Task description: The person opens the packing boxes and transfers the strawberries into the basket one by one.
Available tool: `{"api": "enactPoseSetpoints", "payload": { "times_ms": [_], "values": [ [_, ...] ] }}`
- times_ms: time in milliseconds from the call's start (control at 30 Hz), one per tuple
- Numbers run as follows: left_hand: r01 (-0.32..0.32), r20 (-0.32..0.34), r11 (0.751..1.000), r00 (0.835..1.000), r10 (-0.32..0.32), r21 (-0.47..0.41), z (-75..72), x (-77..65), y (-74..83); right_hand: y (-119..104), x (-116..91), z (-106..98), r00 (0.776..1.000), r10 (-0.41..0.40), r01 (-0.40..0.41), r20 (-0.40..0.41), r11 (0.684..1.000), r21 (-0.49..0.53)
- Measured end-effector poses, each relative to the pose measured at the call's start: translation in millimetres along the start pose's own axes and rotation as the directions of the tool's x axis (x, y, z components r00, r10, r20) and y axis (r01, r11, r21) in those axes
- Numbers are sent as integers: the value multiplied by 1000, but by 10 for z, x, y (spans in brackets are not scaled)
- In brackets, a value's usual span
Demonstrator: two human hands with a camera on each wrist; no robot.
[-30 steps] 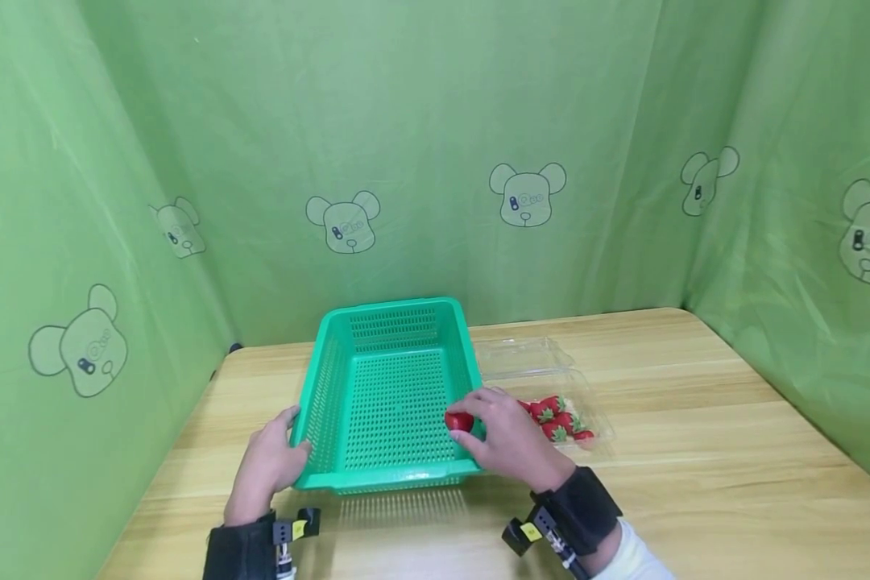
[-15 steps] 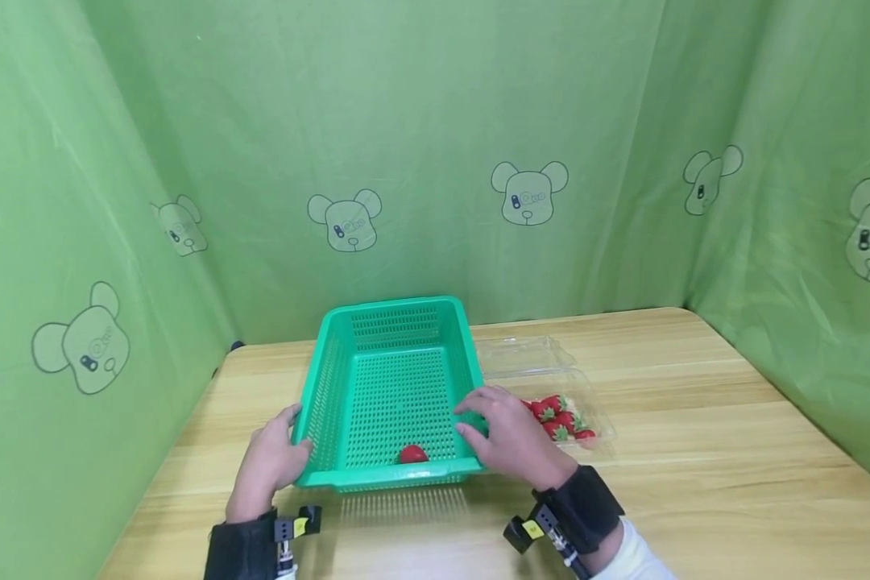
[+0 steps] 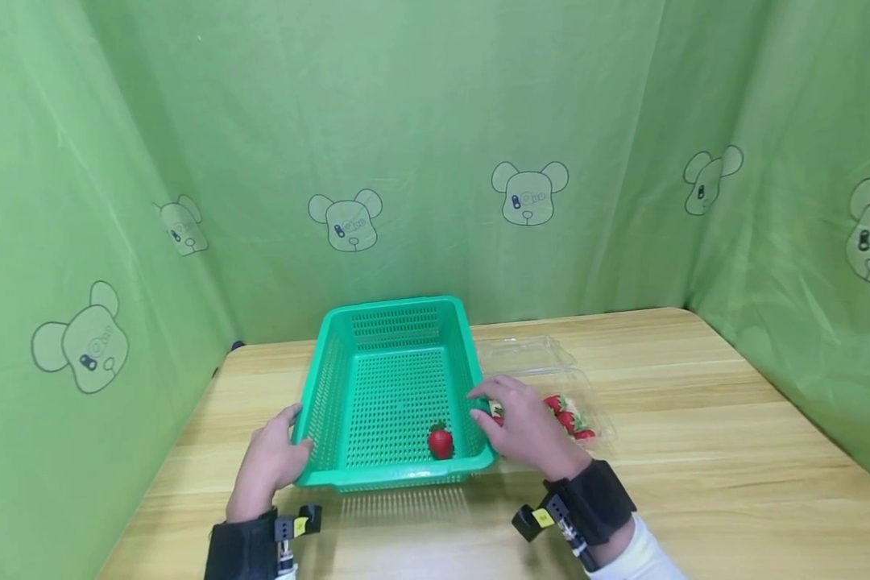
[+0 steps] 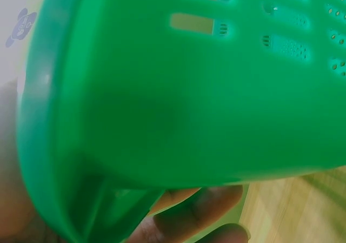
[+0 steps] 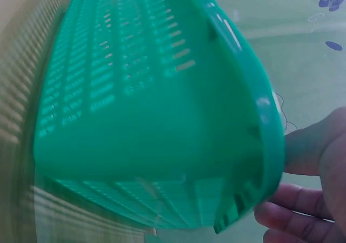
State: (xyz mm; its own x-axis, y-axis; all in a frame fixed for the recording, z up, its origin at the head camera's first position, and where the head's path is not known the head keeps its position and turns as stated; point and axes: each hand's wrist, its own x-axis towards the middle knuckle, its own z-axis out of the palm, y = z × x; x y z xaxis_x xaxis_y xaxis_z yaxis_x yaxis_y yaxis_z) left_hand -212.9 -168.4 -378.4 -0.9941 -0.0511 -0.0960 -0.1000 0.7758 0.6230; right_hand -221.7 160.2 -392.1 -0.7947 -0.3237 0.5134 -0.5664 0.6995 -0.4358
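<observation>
My left hand (image 3: 270, 459) grips the near left corner of a green plastic basket (image 3: 399, 471). In the left wrist view its fingers (image 4: 216, 202) curl beneath the basket's rim (image 4: 40, 102). One red strawberry (image 3: 441, 442) lies inside the basket, near the front right corner. My right hand (image 3: 525, 427) is at the basket's right rim, fingers parted and nothing between them. Behind it, several strawberries (image 3: 567, 420) sit in a clear plastic box (image 3: 593, 407), partly hidden by the hand. The right wrist view has the thumb (image 5: 303, 151) close beside the basket's rim (image 5: 267, 124).
The box's clear lid (image 3: 518, 354) lies folded back behind it. Everything rests on a wooden table (image 3: 710, 451). Green curtains (image 3: 420, 121) with bear drawings hang at the back and on both sides.
My right hand let go of the strawberry, which dropped into the basket and rolled along its front to the right. That hand then moved right, toward the clear box. The left hand stayed put.
</observation>
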Motion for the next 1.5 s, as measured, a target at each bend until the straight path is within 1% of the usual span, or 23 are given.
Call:
{"api": "enactPoseSetpoints", "payload": {
  "times_ms": [200, 467, 700, 833, 1000, 1100, 1233, 1367, 1500],
  "values": [
    [1, 3, 1000, 1000, -1, -2, 0, 6, -6, 59, -1, -47, 1000, 29, -29, -4, 1000, -2],
    [-1, -4, 1000, 1000, 1, -7, 7, 13, -3, 171, -3, -64, 993, 119, -118, -8, 992, 37],
    [-17, -7, 1000, 1000, 17, -1, -2, 13, 4, 286, 5, -39, 989, 145, -144, -25, 989, 35],
    [-14, -7, 1000, 1000, 14, 1, -5, 13, 5, 371, 2, -16, 987, 161, -160, -17, 987, 27],
    [-10, -5, 1000, 1000, 10, 1, -9, 9, 7, 450, -5, 3, 981, 194, -194, 23, 981, 12],
    [-13, -6, 1000, 1000, 13, -1, -10, 6, 6, 487, -5, 16, 968, 237, -239, 75, 971, 5],
    [-14, -11, 1000, 1000, 15, 1, -6, -2, 1, 538, -15, 45, 947, 284, -285, 153, 958, -18],
    [-6, -10, 1000, 1000, 6, -5, -3, -14, 8, 583, -36, 75, 933, 299, -291, 202, 954, -67],
    [3, -7, 1000, 1000, -3, -12, -6, -20, 13, 599, -47, 67, 928, 291, -276, 234, 956, -98]
  ]
}}
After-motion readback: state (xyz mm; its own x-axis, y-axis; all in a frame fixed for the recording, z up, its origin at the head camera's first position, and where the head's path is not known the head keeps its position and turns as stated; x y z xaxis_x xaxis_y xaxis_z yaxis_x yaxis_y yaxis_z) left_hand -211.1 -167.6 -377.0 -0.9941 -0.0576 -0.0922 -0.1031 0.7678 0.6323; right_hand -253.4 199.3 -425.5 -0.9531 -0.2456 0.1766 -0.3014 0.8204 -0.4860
